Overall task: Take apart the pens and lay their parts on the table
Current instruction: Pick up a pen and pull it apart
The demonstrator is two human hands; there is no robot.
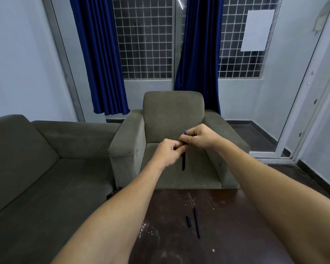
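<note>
- Head view: a grey sofa and matching armchair stand before blue curtains and a gridded window.
- A dark, scratched worktop fills the lower frame.
- Both hands are raised above the armchair seat, gripping one black pen: the left hand pinches its middle, the right hand its upper end.
- A long pen part lies on the worktop.
- A short cap-like piece lies just beside it.
</note>
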